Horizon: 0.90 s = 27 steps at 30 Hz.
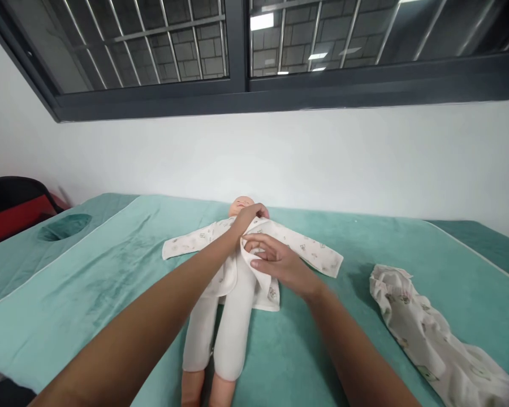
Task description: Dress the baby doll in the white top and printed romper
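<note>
A baby doll (pixel 237 345) lies on its back with its head toward the wall and its legs toward me, in white leggings. Its white printed baby shirt (pixel 318 254) has both sleeves spread out sideways and its front parted. My left hand (pixel 254 213) reaches across the doll's chest to the collar beside the chin, fingers curled on the cloth and partly hidden. Lower down, my right hand (pixel 275 257) pinches the shirt's front edge, thumb below the fingers, and lifts that flap off the body.
A crumpled white printed garment (pixel 432 333) lies at the right. Beneath everything spreads a green cover (pixel 110 260) on a bed, with a round hole (pixel 65 226) at the left. A red and black bag (pixel 17 209) sits at the far left. Behind is a white wall (pixel 280 158) under a barred window.
</note>
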Tool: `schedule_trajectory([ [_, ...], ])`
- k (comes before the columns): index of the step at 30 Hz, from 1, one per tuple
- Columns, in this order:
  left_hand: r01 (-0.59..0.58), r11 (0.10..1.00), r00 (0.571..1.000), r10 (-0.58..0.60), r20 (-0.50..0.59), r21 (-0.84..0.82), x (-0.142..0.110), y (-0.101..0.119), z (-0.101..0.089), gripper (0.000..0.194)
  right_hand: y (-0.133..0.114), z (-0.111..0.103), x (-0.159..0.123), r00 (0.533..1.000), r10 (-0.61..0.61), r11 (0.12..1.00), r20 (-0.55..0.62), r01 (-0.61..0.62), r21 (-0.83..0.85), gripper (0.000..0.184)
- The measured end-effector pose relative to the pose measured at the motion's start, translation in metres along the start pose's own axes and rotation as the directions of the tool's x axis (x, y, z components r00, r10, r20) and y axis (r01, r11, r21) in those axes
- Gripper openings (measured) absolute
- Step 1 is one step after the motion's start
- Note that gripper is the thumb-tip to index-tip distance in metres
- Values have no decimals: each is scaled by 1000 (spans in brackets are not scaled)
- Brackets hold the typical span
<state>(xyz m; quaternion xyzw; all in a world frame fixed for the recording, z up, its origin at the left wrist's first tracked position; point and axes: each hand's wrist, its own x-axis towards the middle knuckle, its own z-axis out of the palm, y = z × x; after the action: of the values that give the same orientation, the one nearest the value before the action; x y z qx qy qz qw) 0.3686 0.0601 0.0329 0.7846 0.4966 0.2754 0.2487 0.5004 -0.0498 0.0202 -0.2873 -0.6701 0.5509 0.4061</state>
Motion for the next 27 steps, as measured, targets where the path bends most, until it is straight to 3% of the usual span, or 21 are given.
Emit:
schedule_trajectory([
  [4,-101,994,988,105,-117,36,-22,-21,-27,14,-1,8,-2,977,72,996,203,-82,41,43],
  [6,-84,992,975,101,-198,91,-36,-32,-35,10,4,11,1,981,57,996,183,-69,58,36],
  [9,-45,981,942,104,-318,189,-53,-46,-41,10,16,10,6,996,-20,999,-82,23,40,24],
  [11,-43,977,916,122,-382,208,-66,-56,-42,14,25,6,9,956,-69,997,-285,55,-56,22],
  [14,66,991,893,-5,-450,119,-93,-68,-40,12,35,2,10,916,-164,947,-367,42,-319,26],
  [17,164,984,896,-122,-426,63,-133,-72,-30,21,41,10,8,944,-239,863,-229,99,-495,33],
  [20,85,983,941,-26,-337,161,-170,-64,-19,31,45,22,5,971,-204,879,-123,127,-459,30],
  [23,-41,960,959,115,-259,276,-182,-53,-15,36,53,24,4,956,-173,922,-238,72,-381,30],
  [27,-55,979,951,111,-289,197,-151,-53,-18,39,68,16,7,899,-189,895,-396,-8,-445,41],
])
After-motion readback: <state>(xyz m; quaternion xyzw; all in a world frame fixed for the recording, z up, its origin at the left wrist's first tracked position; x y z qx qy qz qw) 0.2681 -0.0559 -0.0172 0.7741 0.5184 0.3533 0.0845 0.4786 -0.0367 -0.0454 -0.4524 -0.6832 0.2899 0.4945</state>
